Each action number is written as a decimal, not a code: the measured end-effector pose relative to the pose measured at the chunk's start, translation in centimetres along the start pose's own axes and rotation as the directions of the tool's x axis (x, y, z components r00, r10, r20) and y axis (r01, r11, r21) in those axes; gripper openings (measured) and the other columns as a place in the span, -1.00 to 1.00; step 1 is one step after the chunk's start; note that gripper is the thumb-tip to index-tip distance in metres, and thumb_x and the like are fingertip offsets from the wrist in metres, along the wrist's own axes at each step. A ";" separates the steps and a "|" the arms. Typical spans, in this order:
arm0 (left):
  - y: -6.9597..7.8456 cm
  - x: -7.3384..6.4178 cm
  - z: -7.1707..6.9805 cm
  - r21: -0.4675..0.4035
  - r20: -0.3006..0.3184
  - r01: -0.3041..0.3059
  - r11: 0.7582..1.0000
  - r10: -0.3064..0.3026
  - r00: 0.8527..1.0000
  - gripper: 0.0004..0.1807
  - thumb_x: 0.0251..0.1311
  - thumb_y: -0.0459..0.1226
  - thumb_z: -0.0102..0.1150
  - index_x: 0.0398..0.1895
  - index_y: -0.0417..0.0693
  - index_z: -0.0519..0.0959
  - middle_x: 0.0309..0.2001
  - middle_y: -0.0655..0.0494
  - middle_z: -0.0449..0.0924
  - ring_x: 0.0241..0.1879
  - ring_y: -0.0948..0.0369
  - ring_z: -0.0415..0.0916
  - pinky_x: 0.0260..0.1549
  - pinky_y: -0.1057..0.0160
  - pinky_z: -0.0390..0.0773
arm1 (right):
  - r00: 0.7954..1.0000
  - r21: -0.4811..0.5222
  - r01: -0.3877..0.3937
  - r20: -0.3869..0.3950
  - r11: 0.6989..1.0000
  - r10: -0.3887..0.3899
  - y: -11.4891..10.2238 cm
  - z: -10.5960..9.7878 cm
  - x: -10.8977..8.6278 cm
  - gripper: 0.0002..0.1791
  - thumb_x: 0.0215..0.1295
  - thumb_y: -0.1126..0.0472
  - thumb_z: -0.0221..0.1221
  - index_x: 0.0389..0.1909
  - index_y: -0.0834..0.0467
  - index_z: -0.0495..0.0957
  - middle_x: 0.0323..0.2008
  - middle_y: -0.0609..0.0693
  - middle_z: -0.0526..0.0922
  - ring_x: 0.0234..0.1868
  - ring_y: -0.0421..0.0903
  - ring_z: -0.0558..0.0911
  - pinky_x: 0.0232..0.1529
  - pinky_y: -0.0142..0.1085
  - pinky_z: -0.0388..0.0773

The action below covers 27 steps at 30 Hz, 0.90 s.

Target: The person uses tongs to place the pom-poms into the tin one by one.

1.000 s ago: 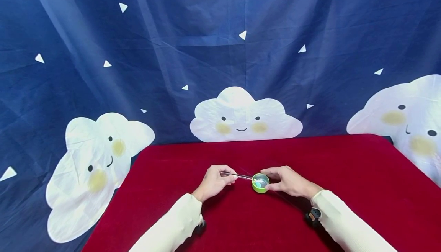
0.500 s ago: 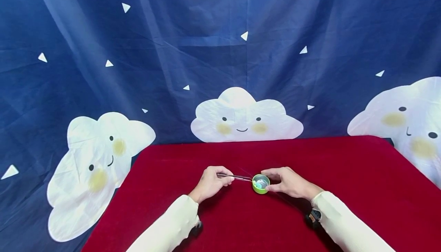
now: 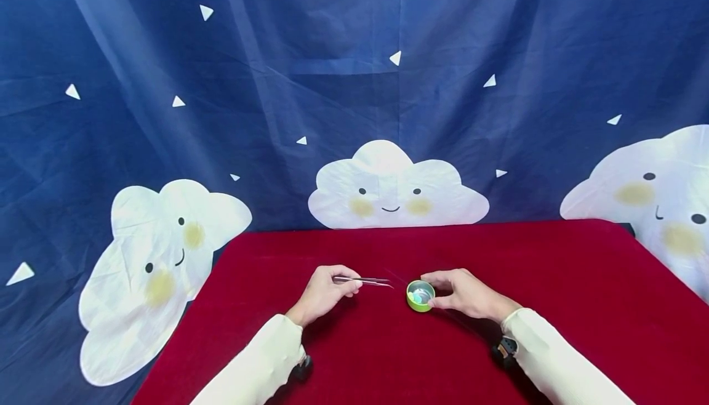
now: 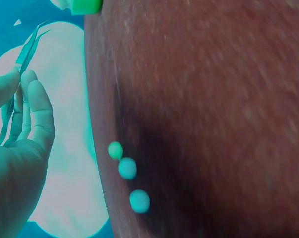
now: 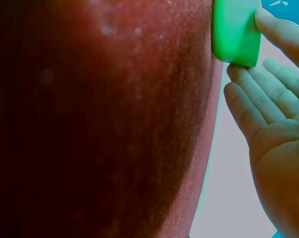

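Observation:
My left hand (image 3: 325, 291) pinches a pair of metal tweezers (image 3: 372, 282) between thumb and fingers. The tweezers point right, with their tips apart and nothing seen between them. Just past the tips sits a small round green tin (image 3: 420, 308), its inside silvery. Some pale and turquoise small pieces (image 3: 415, 298) lie in it. My right hand (image 3: 468, 294) grips the tin's rim from the right, thumb in front and fingers behind. Three small balls, a green one (image 4: 115, 150) and two turquoise ones (image 4: 127, 168), show on the cloth in the left wrist view.
Dark red cloth (image 3: 388, 356) covers the table. Behind its far edge hangs a blue curtain (image 3: 343, 97) printed with white clouds (image 3: 388, 186). A dark wrist device (image 3: 505, 349) sits at the right cuff.
My left hand has drawn back to the left with the tweezers. Their tips were at the tin's left rim and are now clear of it. The right hand and tin stay in place.

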<state>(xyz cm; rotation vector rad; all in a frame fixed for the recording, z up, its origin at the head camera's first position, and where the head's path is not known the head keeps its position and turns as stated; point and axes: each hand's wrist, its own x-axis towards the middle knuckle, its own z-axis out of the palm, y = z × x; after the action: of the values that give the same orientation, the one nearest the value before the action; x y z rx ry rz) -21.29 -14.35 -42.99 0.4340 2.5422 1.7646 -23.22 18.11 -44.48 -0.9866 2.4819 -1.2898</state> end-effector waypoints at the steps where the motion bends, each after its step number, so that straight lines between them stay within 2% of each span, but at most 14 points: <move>1: 0.0 -0.1 -0.3 0.009 -0.004 0.013 1.000 -0.012 1.000 -0.88 0.17 -0.40 0.37 -0.25 -0.27 0.70 -0.44 -0.06 0.71 -0.40 -0.11 0.65 -0.58 0.35 0.58 | 1.000 -0.001 0.000 0.000 1.000 0.000 0.0 0.0 0.0 -0.39 0.18 0.29 0.41 0.20 0.47 0.47 0.05 0.26 0.66 0.08 0.15 0.65 0.08 -0.04 0.56; 5: -0.1 -0.8 -1.6 0.036 -0.023 0.071 0.997 -0.070 0.997 -0.86 0.17 -0.32 0.39 -0.24 -0.19 0.70 -0.44 -0.09 0.71 -0.53 -0.02 0.59 -0.77 0.32 0.41 | 1.000 -0.003 -0.004 0.001 1.000 0.004 -0.1 0.0 0.0 -0.39 0.17 0.29 0.41 0.20 0.47 0.47 0.05 0.26 0.65 0.08 0.16 0.64 0.08 -0.03 0.56; 6: -0.2 -1.0 -2.0 0.033 -0.024 0.074 0.997 -0.073 0.997 -0.85 0.18 -0.32 0.39 -0.23 -0.20 0.70 -0.42 -0.14 0.71 -0.53 -0.02 0.60 -0.76 0.28 0.46 | 1.000 -0.004 -0.004 0.001 1.000 0.004 -0.1 0.0 0.0 -0.39 0.17 0.30 0.41 0.20 0.47 0.47 0.05 0.26 0.65 0.08 0.16 0.64 0.08 -0.03 0.56; 10: -0.6 -1.5 -3.2 0.016 -0.043 0.058 0.998 -0.057 0.997 -0.84 0.18 -0.37 0.37 -0.21 -0.27 0.69 -0.38 -0.23 0.71 -0.46 -0.05 0.68 -0.57 0.14 0.66 | 1.000 -0.006 -0.005 -0.002 1.000 0.005 0.0 0.0 0.0 -0.39 0.17 0.29 0.41 0.20 0.46 0.48 0.05 0.26 0.66 0.08 0.16 0.64 0.09 -0.03 0.56; 12: -0.7 -1.7 -3.8 0.018 -0.058 0.044 0.999 -0.043 0.997 -0.84 0.17 -0.39 0.37 -0.21 -0.31 0.69 -0.38 -0.22 0.72 -0.38 -0.06 0.70 -0.40 0.09 0.70 | 1.000 -0.011 -0.006 -0.003 1.000 0.006 0.0 0.0 0.0 -0.39 0.17 0.28 0.41 0.20 0.46 0.48 0.05 0.25 0.66 0.08 0.15 0.65 0.09 -0.02 0.55; 17: -1.0 -2.5 -5.2 0.057 -0.097 0.052 0.997 -0.047 0.994 -0.85 0.16 -0.40 0.39 -0.22 -0.29 0.70 -0.39 -0.09 0.72 -0.36 -0.09 0.69 -0.30 0.20 0.70 | 1.000 -0.017 -0.013 -0.002 1.000 0.013 0.1 0.0 0.0 -0.39 0.18 0.26 0.41 0.21 0.44 0.48 0.05 0.24 0.66 0.08 0.14 0.65 0.09 -0.02 0.55; 21: -1.4 -3.1 -6.2 0.059 -0.102 0.062 0.996 -0.056 0.993 -0.84 0.16 -0.41 0.38 -0.21 -0.31 0.70 -0.37 -0.14 0.72 -0.34 -0.12 0.68 -0.32 0.32 0.67 | 1.000 -0.012 -0.013 -0.001 1.000 0.013 0.0 0.0 0.0 -0.39 0.18 0.26 0.41 0.21 0.45 0.48 0.05 0.24 0.66 0.08 0.14 0.65 0.09 -0.02 0.55; 27: -2.4 -3.9 -7.6 0.078 -0.121 0.076 0.994 -0.067 0.990 -0.83 0.14 -0.42 0.38 -0.22 -0.35 0.69 -0.41 -0.07 0.72 -0.39 -0.02 0.68 -0.34 0.30 0.67 | 1.000 -0.008 -0.015 0.003 1.000 0.015 0.0 0.0 0.1 -0.38 0.18 0.26 0.42 0.21 0.44 0.48 0.04 0.23 0.67 0.09 0.14 0.65 0.09 -0.03 0.56</move>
<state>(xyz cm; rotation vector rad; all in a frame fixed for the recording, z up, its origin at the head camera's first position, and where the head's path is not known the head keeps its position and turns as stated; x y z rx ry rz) -19.39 -23.01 -43.01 0.2437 2.6812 1.7146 -23.26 18.06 -44.45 -0.9696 2.4894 -1.2741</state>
